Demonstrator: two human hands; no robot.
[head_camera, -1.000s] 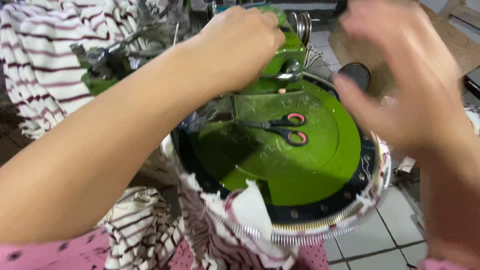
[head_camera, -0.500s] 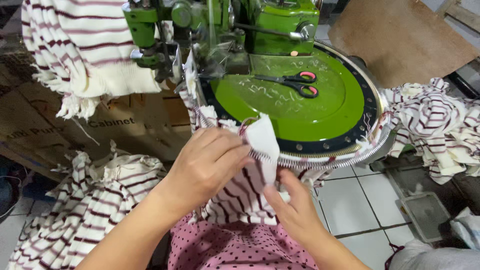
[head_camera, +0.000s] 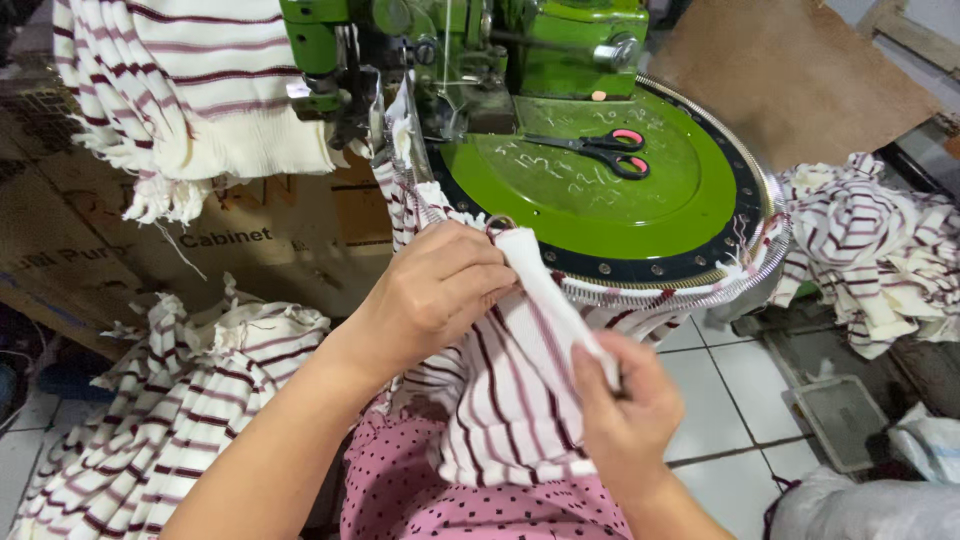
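Striped knit piece (head_camera: 510, 400) – draped from the green dial's (head_camera: 640, 200) toothed rim onto the lap, left hand (head_camera: 435, 290) pinching its white edge at the rim, right hand (head_camera: 620, 405) gripping that edge lower down – scissors (head_camera: 600, 150) lying on the dial.

You've got one cam, on your head, looking down & forward, close to your hands and the green round machine (head_camera: 600, 190).

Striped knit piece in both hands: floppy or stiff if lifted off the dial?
Likely floppy: the striped knit piece sags between the left hand and right hand. Probably light, since fingertips alone hold its white edge. It may snag, as it sits against the green dial's toothed rim.
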